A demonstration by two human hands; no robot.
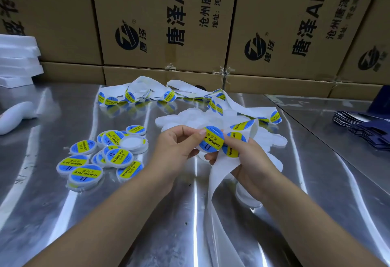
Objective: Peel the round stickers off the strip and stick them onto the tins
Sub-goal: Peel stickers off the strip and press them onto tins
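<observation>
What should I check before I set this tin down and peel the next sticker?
1. Sticker centred on the held tin: ok.
2. Sticker edges pressed flat: cannot tell.
3. Left hand grips the tin, thumb on top: ok.
4. Right hand holds the strip: ok.
5. Next sticker on the strip, beside the tin: ok.
6. Plain tins waiting behind the hands: ok.
</observation>
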